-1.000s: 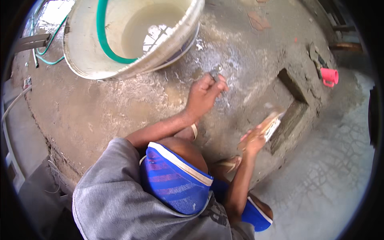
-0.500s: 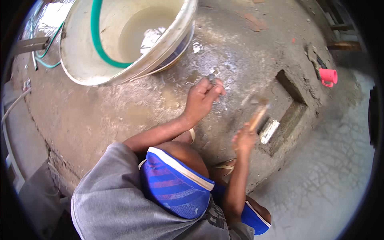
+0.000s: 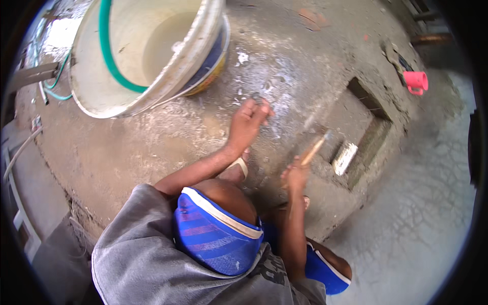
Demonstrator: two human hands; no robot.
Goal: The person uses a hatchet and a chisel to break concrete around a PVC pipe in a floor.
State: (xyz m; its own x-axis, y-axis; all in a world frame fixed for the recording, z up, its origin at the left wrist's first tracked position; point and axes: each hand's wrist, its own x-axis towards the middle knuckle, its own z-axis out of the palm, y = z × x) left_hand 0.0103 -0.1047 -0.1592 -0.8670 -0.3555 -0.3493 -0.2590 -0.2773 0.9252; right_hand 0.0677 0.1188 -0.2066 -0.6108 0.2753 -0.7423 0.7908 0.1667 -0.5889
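Note:
My left hand (image 3: 245,124) is held low over the wet floor, its fingers closed around a small grey lump (image 3: 257,96) at their tips; I cannot tell what it is made of. To the right, my right hand (image 3: 295,175) grips a tool by its wooden handle (image 3: 312,151). The tool's head is smeared by motion, so its kind does not show. It points toward a shallow rectangular recess (image 3: 375,140) in the concrete floor. At the near end of this recess lies a short white cylinder (image 3: 345,158), just right of the tool.
A large whitish bucket (image 3: 175,76) of cloudy water stands at the upper left, with a green hose (image 3: 108,58) hanging into it. A pink mug (image 3: 416,81) is beyond the recess on the right. Red-brown shards (image 3: 312,19) lie at the far side.
Both hands have shifted a little to the left, the tool staying in my right hand. The bucket appears further left in the view, and its lower blue and yellow side shows more.

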